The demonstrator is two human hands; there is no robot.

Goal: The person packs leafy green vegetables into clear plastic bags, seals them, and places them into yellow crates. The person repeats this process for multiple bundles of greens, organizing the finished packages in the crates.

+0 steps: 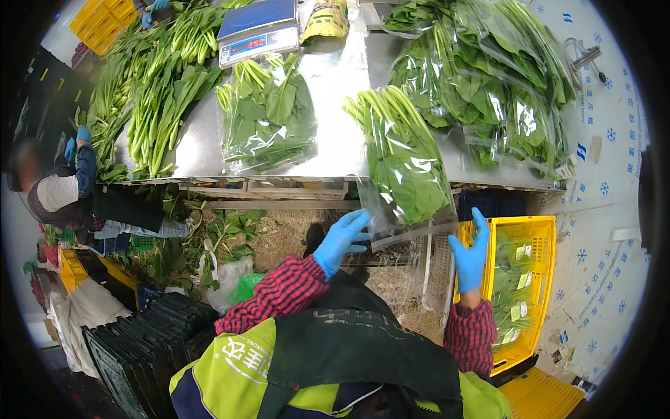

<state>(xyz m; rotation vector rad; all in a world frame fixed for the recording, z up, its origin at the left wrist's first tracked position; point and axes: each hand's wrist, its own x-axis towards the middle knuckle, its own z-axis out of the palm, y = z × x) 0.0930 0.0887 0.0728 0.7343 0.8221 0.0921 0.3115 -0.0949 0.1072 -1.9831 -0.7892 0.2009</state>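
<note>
A clear plastic bag of leafy green vegetables (405,162) lies across the front edge of the steel table, its lower end hanging over. Close to that end's left corner is my left hand (343,243), blue-gloved, fingers apart; whether it touches the film is unclear. On the other side, my right hand (471,254), also blue-gloved, is spread with nothing in it. Another filled bag (269,112) lies on the table to the left, below a digital scale (258,29) with a lit display.
More bagged greens (481,78) are heaped at the table's right, loose greens (157,105) at its left. A yellow crate (547,283) with labelled packs stands at my right. Black crates (146,345) are stacked at lower left. A co-worker (57,194) stands at the far left.
</note>
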